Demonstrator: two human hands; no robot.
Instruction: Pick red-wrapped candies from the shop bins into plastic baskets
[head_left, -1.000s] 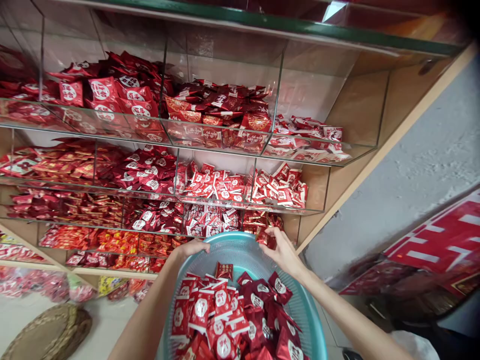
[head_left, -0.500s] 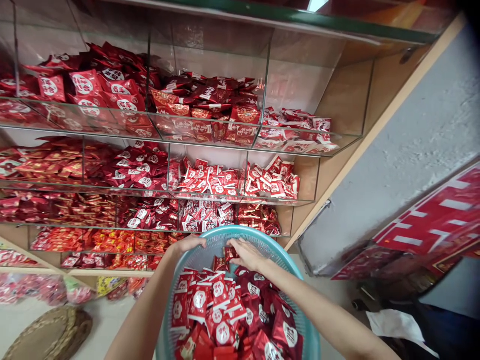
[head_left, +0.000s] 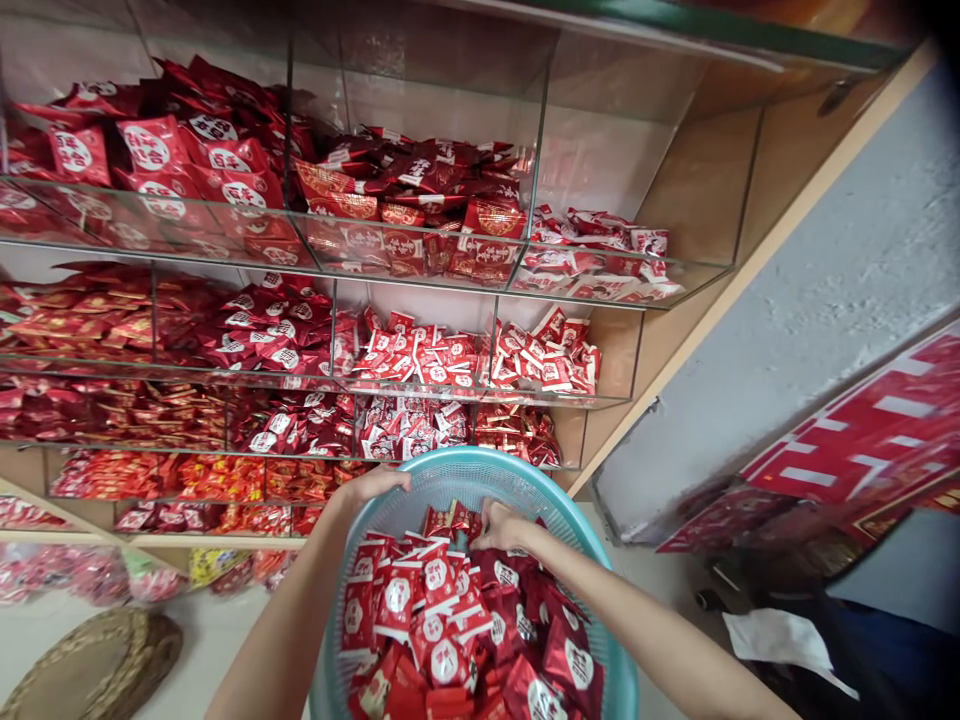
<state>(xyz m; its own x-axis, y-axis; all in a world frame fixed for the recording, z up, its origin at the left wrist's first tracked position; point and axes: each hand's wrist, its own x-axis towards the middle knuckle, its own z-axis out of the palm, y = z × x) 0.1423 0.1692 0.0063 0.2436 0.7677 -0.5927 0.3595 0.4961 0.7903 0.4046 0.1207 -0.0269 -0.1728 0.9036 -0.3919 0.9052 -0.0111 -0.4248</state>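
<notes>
A light-blue plastic basket [head_left: 471, 462] stands in front of me, filled with small wrapped packets. Bright red packets with white labels [head_left: 397, 595] lie on its left side, and darker red packets [head_left: 577, 662] on the right. My left hand [head_left: 381, 484] is closed over the basket's upper left rim. Inside the basket, my right hand [head_left: 501, 526] reaches down at the dark packets, its fingers apart and bent. Just left of those fingers lie a few small red and gold packets [head_left: 444, 520]. No packet shows between the fingers, though their tips are partly hidden.
Beyond the basket rises a shelf [head_left: 420, 285] with glass dividers, its compartments holding several kinds of red packets. A woven round stool [head_left: 94, 665] stands on the floor at lower left. To the right are a grey wall [head_left: 840, 270] and a red-and-white printed item [head_left: 862, 440].
My right hand has moved slightly right and down, away from the small red and gold packets, which now lie more in view. My left hand stays on the rim.
</notes>
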